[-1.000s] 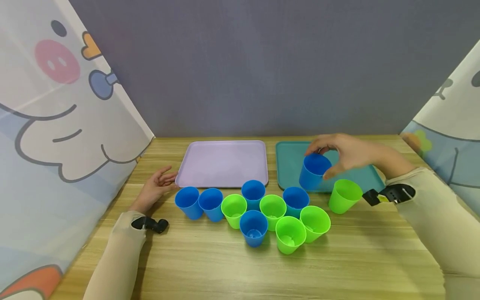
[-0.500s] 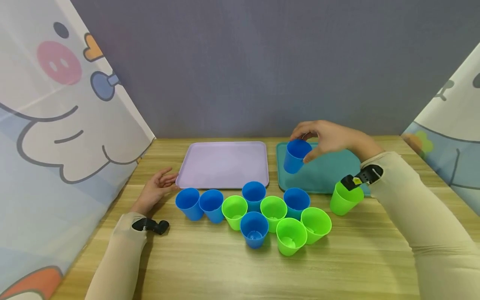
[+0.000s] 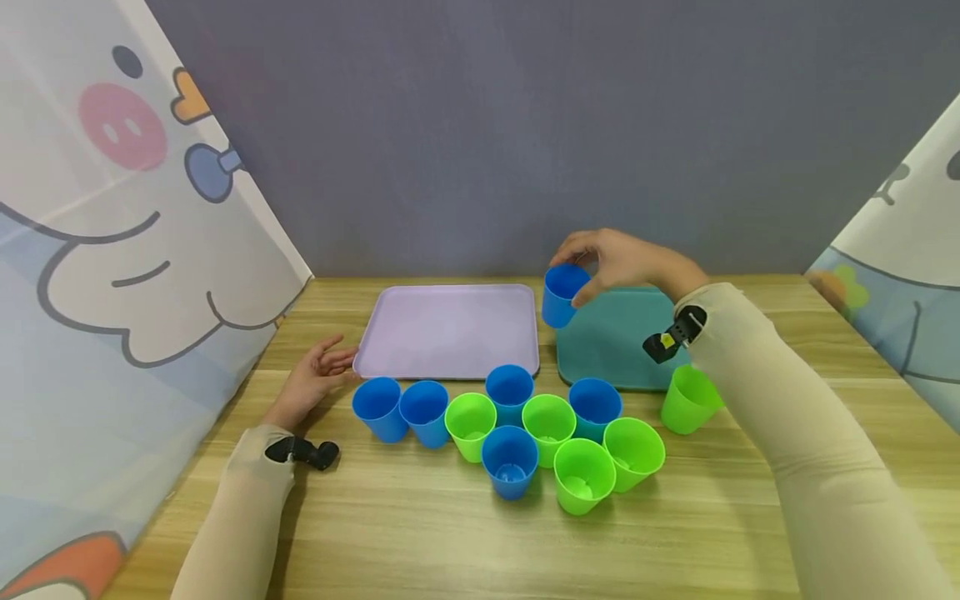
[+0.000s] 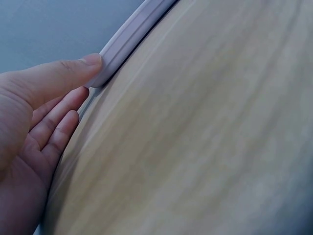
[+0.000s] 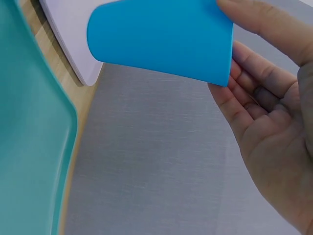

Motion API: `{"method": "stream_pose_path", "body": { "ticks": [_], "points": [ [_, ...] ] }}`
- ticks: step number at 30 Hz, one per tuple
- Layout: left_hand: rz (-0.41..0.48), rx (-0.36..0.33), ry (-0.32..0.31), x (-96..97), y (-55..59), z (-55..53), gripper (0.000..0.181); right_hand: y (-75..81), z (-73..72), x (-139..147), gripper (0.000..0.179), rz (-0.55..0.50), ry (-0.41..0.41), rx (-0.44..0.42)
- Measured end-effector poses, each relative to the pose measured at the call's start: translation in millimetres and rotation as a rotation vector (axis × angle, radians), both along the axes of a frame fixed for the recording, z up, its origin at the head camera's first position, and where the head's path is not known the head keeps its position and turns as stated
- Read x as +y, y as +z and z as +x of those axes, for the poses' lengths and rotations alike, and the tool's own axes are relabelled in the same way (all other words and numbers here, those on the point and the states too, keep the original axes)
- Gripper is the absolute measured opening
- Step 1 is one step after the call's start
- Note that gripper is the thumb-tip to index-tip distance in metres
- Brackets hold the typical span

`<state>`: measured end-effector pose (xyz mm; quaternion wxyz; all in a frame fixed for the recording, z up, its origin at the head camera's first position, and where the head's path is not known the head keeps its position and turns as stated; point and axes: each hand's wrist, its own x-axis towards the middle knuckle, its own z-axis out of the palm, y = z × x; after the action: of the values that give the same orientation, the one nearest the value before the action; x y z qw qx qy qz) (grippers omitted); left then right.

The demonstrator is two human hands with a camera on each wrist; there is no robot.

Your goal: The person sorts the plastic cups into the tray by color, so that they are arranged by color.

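Fingers of the right hand [image 3: 615,257] grasped a raised blue cup [image 3: 557,306], lilac tray [image 3: 450,329] at its eight o'clock, teal tray [image 3: 615,346] at four, cups [image 3: 548,427] crowding six. The left hand [image 3: 311,383], fingers slack, touched the lilac tray.

I sat between cartoon panels, facing a grey wall [image 3: 555,133].
The wall rose along the far edge of my wooden table [image 3: 450,550]; down its left edge ran a printed panel [image 3: 97,300] with a pink snout [image 3: 122,107] and a blue shape [image 3: 208,173]. Past the far right corner, I saw another printed panel [image 3: 918,250], white above, pale blue below, bearing a green-and-orange patch [image 3: 846,287].
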<state>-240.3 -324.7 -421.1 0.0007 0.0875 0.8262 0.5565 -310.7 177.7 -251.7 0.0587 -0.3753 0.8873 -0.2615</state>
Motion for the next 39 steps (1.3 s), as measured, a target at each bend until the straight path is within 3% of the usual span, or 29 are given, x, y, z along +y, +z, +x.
{"method": "stream_pose_path", "body": {
  "ticks": [18,24,31,39],
  "points": [
    [0.014,0.011,0.012,-9.0,-3.9,3.6,0.081,-24.5,-38.9,-42.8,0.058,-0.126,-0.097,-0.030],
    [0.019,0.026,0.012,-10.4,-3.5,4.8,0.078,-40.8,-53.4,-49.9,0.060,-0.157,-0.156,-0.047],
    [0.030,0.037,0.016,-8.5,-4.5,7.5,0.077,-56.9,-57.8,-58.0,0.061,-0.151,-0.187,-0.119],
    [0.037,0.041,0.008,-7.9,-5.8,7.5,0.077,-65.7,-58.3,-68.4,0.061,-0.093,-0.184,-0.137]
  ]
}}
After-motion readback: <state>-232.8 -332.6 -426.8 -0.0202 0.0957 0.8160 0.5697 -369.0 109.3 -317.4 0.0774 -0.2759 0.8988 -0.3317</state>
